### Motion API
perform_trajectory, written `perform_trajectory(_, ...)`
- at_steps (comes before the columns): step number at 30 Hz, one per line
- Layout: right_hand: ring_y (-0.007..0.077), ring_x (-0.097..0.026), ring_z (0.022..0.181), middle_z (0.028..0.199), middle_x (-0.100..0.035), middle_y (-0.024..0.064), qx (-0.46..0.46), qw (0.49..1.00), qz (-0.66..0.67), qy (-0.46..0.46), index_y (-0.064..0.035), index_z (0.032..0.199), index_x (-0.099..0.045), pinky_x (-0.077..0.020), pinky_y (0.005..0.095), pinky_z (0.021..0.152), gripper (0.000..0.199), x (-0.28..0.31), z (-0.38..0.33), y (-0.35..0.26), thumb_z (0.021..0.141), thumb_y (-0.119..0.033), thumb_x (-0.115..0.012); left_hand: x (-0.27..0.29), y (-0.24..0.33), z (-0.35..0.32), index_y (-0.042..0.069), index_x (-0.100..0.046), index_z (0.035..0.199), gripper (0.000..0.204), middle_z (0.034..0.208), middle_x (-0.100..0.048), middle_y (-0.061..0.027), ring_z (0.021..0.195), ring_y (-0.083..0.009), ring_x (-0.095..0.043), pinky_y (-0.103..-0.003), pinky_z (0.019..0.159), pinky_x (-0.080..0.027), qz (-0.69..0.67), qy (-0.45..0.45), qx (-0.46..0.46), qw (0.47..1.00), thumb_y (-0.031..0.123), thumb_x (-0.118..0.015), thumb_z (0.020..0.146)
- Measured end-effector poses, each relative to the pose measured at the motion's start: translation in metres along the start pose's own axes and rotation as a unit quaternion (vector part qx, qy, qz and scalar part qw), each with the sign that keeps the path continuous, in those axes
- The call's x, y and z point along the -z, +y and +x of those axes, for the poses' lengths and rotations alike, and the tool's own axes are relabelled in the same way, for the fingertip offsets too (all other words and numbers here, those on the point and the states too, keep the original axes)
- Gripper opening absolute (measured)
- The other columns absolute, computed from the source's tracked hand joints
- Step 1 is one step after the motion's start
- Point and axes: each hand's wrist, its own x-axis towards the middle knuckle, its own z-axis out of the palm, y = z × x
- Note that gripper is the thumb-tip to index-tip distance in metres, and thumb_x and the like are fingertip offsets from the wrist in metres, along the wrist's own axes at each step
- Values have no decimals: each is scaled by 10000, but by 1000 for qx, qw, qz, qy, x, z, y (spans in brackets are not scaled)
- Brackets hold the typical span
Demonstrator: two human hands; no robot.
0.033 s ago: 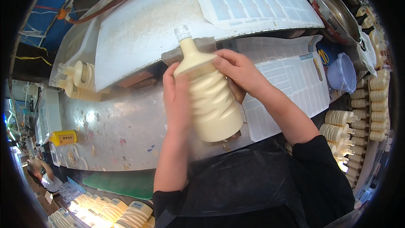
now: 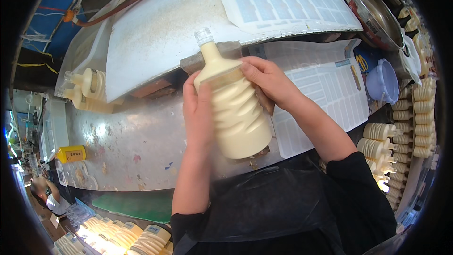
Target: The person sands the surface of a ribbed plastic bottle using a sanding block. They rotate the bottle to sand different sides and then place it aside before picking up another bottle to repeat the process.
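I hold a cream-coloured ribbed plastic bottle (image 2: pixel 238 113) with a clear cap, tilted with its neck pointing away from me, above the metal table (image 2: pixel 127 146). My left hand (image 2: pixel 198 113) lies flat along the bottle's left side. My right hand (image 2: pixel 269 82) grips its shoulder from the right, fingers pressing on a clear band around the upper body. A black apron covers my lap below the bottle.
Sheets of small labels (image 2: pixel 325 99) lie right of the bottle, and another label sheet (image 2: pixel 283 0) sits on a raised white cover. Rows of similar bottles (image 2: pixel 406 127) lie at right, with more bottles at left (image 2: pixel 87 89) and bottom left (image 2: pixel 122 238). A metal bowl (image 2: pixel 373 14), a blue bowl (image 2: pixel 382 82) and a yellow box (image 2: pixel 71 154) are nearby.
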Motion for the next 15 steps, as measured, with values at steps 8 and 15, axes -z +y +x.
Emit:
perform_trajectory(8, 93, -631, 1023, 1134, -696, 48, 12, 999, 28, -18, -2, 1337, -622, -519, 262, 894, 437, -5, -5, -4, 1056, -335, -608, 7, -9, 3, 9, -519, 1396, 448, 1309, -614, -113, 1166, -174, -595, -328, 1033, -473, -123, -9, 66, 990, 341, -450, 1103)
perform_trajectory(15, 89, -633, 1018, 1130, -701, 51, -16, 1000, 16, -20, 9, 1313, -638, -522, 260, 882, 425, -3, -4, -10, 1046, -321, -626, 4, -8, 0, -12, -525, 1378, 478, 1304, -638, -140, 1154, -219, -641, -373, 1008, -519, -113, -22, 55, 992, 372, -446, 1106)
